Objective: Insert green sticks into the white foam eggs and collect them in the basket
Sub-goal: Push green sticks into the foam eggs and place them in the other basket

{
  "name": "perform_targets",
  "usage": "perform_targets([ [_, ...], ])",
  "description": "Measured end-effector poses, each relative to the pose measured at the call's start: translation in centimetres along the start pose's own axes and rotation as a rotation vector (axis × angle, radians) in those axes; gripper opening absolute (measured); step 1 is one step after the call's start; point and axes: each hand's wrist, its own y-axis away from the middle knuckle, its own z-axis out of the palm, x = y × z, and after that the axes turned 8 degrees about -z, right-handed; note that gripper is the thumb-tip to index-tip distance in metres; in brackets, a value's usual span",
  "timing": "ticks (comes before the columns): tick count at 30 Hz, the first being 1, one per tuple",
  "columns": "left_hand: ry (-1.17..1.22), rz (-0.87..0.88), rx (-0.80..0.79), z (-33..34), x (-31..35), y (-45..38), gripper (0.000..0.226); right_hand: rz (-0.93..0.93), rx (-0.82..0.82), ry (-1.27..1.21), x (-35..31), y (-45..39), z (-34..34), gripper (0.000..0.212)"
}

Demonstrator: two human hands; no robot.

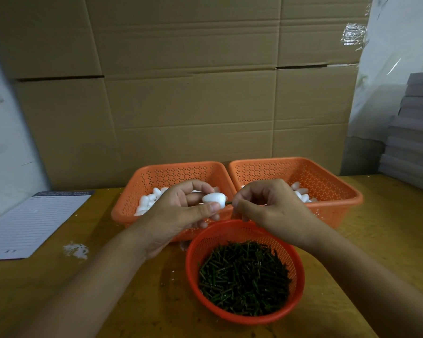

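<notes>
Left hand [181, 213] is gripping a foam egg [214, 199]; right hand [266, 206] is pinching a green stick [228, 203] at its tip.

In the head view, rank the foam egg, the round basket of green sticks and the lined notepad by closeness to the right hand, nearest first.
From the right hand:
1. Foam egg, just left of its fingertips, held by the left hand.
2. Round basket, directly below.
3. Lined notepad, far left on the table.

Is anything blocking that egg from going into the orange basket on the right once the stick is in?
Nothing visible does. The foam egg is held in the left hand, and only the right hand pinching the green stick lies before the right basket.
</notes>
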Motion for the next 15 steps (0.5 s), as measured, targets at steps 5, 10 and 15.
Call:
perform_targets([
  [5,-0.007,-0.001,0.004,-0.05,-0.09,-0.02,0.020,0.010,-0.013,-0.013,-0.27,0.08,0.13,0.021],
  [10,0.000,0.010,0.024,-0.02,-0.38,-0.16,0.019,0.033,-0.024,-0.044,-0.53,0.10,0.37,0.024],
  [15,0.025,0.052,0.048,0.22,-0.69,-0.34,0.025,0.131,-0.026,-0.171,-0.71,0.11,0.42,0.029],
])
